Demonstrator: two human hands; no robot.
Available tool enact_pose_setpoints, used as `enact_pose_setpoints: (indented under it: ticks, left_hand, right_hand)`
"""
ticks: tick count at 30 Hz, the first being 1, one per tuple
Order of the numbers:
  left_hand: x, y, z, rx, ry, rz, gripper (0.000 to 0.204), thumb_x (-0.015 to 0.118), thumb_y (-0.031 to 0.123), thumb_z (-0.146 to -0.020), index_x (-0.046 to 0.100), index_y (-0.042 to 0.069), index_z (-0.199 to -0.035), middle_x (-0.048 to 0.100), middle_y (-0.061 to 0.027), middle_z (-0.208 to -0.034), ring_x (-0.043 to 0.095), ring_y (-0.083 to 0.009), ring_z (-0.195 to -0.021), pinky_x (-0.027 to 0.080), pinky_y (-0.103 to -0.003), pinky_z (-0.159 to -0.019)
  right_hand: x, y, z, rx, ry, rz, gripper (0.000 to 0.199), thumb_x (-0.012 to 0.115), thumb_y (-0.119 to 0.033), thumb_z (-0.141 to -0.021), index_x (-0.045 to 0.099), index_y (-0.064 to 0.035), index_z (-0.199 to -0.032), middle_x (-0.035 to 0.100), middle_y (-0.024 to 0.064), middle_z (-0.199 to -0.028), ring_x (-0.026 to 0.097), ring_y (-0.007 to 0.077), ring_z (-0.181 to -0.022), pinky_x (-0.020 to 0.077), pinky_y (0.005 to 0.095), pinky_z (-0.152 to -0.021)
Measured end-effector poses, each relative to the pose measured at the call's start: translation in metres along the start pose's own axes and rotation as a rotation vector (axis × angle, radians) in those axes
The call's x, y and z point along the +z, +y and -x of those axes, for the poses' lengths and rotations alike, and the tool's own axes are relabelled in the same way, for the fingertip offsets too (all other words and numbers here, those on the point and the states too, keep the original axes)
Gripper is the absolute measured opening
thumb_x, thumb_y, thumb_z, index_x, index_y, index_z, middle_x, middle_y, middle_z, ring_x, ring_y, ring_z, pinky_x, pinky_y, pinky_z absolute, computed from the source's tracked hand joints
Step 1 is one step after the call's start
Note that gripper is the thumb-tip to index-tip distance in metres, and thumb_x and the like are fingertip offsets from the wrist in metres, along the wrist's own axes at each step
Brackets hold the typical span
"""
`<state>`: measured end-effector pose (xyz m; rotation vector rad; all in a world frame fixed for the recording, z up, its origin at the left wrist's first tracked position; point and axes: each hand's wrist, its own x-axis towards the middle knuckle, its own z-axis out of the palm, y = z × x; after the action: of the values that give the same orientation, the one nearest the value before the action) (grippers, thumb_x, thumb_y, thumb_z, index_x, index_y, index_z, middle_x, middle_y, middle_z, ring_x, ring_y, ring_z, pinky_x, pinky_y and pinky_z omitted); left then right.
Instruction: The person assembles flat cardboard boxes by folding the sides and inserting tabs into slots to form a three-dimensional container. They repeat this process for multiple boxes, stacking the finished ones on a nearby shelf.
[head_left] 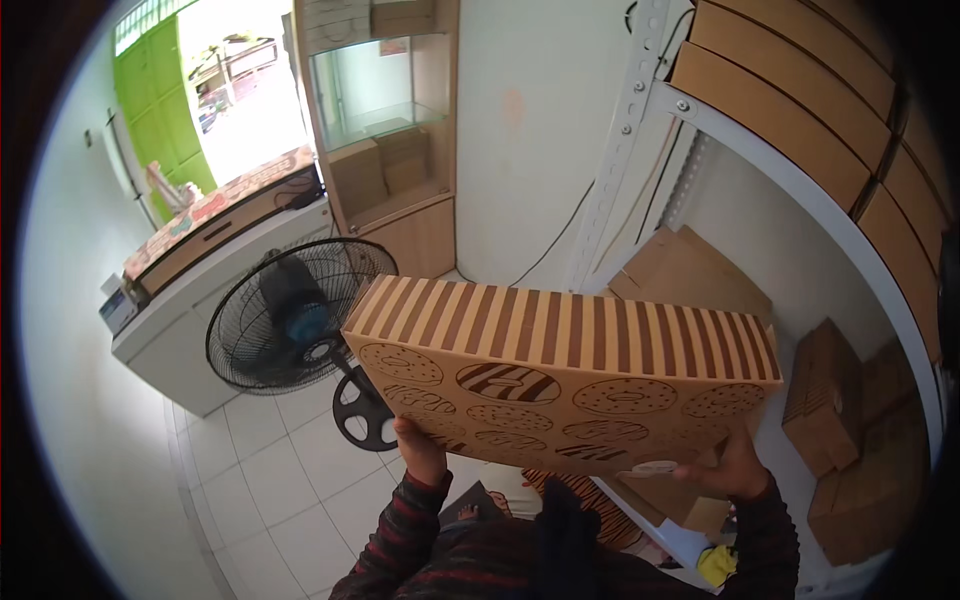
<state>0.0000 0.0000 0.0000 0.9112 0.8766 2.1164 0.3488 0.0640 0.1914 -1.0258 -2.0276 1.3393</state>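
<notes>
Left grip [425,460] and right grip [738,470] are clasped along the lower edge of a doughnut-printed box [545,385], held in midair near the fan [300,320]; folding appears finished, setting down not yet done.

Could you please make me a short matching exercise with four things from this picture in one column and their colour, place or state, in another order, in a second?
Things:
1. patterned box
2. fan
3. door
4. cabinet

Descriptions:
A. green, beside the bright opening
B. wood-coloured, with a glass shelf
C. in the grip of the left hand and right hand
D. black, with a round wire cage

Right pairs: 1-C, 2-D, 3-A, 4-B
</notes>
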Motion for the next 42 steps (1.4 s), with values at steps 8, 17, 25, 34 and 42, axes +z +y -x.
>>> enact_pose_setpoints:
  ticks: [8,17,25,34,42]
  left_hand:
    - [0.014,0.001,-0.055,-0.289,-0.32,0.111,0.078,0.032,0.066,-0.093,0.032,0.005,-0.142,0.047,-0.0131,-0.138,0.048,-0.0266,-0.126,0.04,-0.04,-0.102]
    - [0.076,0.006,-0.078,-0.338,-0.515,-0.092,0.052,0.051,0.036,-0.092,0.042,0.001,-0.13,0.06,-0.0163,-0.119,0.058,-0.0261,-0.113,0.044,-0.036,-0.095]
    - [0.102,0.014,-0.063,-0.293,-0.538,-0.168,0.028,0.052,0.011,-0.088,0.051,-0.001,-0.113,0.063,-0.0141,-0.108,0.06,-0.0215,-0.103,0.045,-0.034,-0.093]
    - [0.112,0.009,-0.043,-0.218,-0.347,-0.203,0.022,0.05,0.01,-0.088,0.053,-0.001,-0.108,0.061,-0.011,-0.102,0.059,-0.0207,-0.102,0.046,-0.033,-0.091]
    - [0.114,0.001,-0.038,-0.106,-0.225,-0.138,0.016,0.05,0.005,-0.09,0.054,-0.001,-0.104,0.062,-0.0106,-0.1,0.06,-0.0199,-0.099,0.044,-0.032,-0.092]
  right_hand:
    - [0.045,0.038,0.039,-0.028,0.602,-0.312,0.078,0.079,-0.027,-0.074,0.04,0.0029,-0.135,0.055,0.0136,-0.125,0.051,0.0224,-0.119,0.0415,0.0357,-0.101]
    - [0.021,0.066,0.129,-0.282,1.173,-1.084,0.044,0.056,-0.021,-0.095,0.042,-0.0035,-0.134,0.052,0.0134,-0.132,0.053,0.0249,-0.12,0.0506,0.0393,-0.098]
    - [-0.103,0.092,0.136,-0.33,1.461,-0.888,0.053,0.07,-0.029,-0.088,0.046,-0.0049,-0.129,0.054,0.0101,-0.124,0.054,0.0206,-0.113,0.0514,0.0343,-0.092]
    - [-0.101,0.124,0.108,-0.335,1.741,-0.051,0.059,0.067,-0.025,-0.09,0.04,-0.0028,-0.137,0.039,0.0145,-0.134,0.041,0.0278,-0.123,0.0348,0.0394,-0.107]
    - [-0.159,0.073,0.084,0.006,1.202,1.543,0.052,0.065,-0.022,-0.087,0.047,-0.0081,-0.134,0.044,0.0147,-0.137,0.041,0.0335,-0.126,0.0303,0.05,-0.106]
